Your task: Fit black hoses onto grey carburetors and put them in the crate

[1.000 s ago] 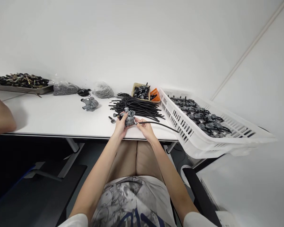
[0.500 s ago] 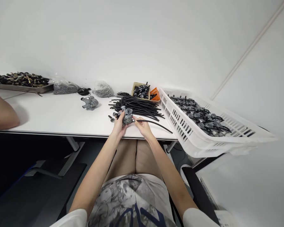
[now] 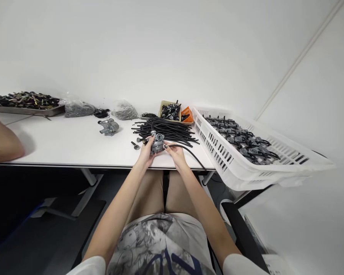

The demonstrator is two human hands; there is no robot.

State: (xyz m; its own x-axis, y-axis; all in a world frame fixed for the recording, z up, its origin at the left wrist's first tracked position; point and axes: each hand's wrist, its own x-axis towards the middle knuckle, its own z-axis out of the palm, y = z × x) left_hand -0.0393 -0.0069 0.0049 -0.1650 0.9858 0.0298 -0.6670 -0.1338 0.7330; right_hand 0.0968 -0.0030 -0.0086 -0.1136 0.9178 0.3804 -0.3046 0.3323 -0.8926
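My left hand (image 3: 146, 153) is closed round a grey metal carburetor (image 3: 157, 144), raised just over the front part of the table. My right hand (image 3: 176, 156) pinches the end of a thin black rubber hose (image 3: 189, 149) against the carburetor's right side. From there the hose curves away to the right, over the table's front edge. Whether its end is seated on the carburetor is hidden by the fingers. A small black-and-grey cap part (image 3: 135, 146) lies left of the left hand. Behind the hands spreads a pile of black hoses (image 3: 172, 129).
A white crate (image 3: 226, 162) of carburetors stands at the right. Along the wall are a beige bin (image 3: 163, 104), an orange basket (image 3: 186, 110), plastic bags (image 3: 124, 110) and a metal tray (image 3: 25, 111) of parts. Another carburetor (image 3: 109, 126) sits left; another person's arm (image 3: 4, 139) rests farther left.
The carburetor has moved slightly right and turned a little in my hands. My right hand has shifted right with it, and the hose now bends more, its free end hanging lower.
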